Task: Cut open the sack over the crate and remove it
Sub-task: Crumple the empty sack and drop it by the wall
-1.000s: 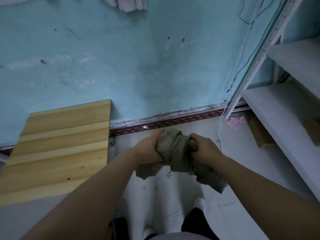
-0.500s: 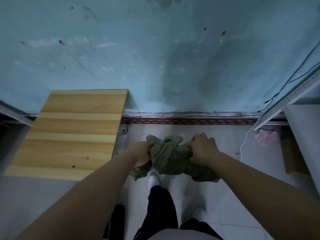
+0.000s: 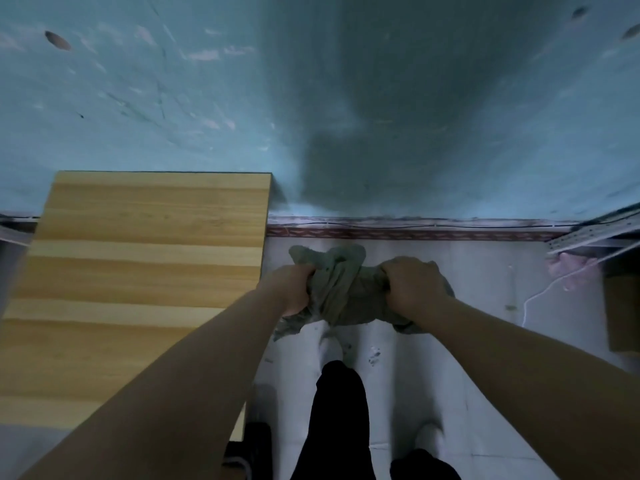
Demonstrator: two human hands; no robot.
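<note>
A crumpled grey-green sack (image 3: 341,289) is bunched up in the air in front of me, above the white floor. My left hand (image 3: 292,289) grips its left side and my right hand (image 3: 414,287) grips its right side, both with fingers closed into the cloth. Loose ends of the sack hang below both hands. No crate and no cutting tool are in view.
A light wooden tabletop (image 3: 138,282) stands at the left against the turquoise wall (image 3: 311,98). A metal shelf frame (image 3: 595,237), a pink rag (image 3: 568,271) and a brown box (image 3: 623,313) are at the right. My dark-trousered legs (image 3: 337,417) stand on the white tile floor (image 3: 485,375).
The view has swung left and downward, toward the wall base and table. Both hands keep the same hold on the bunched sack, squeezing it a bit tighter.
</note>
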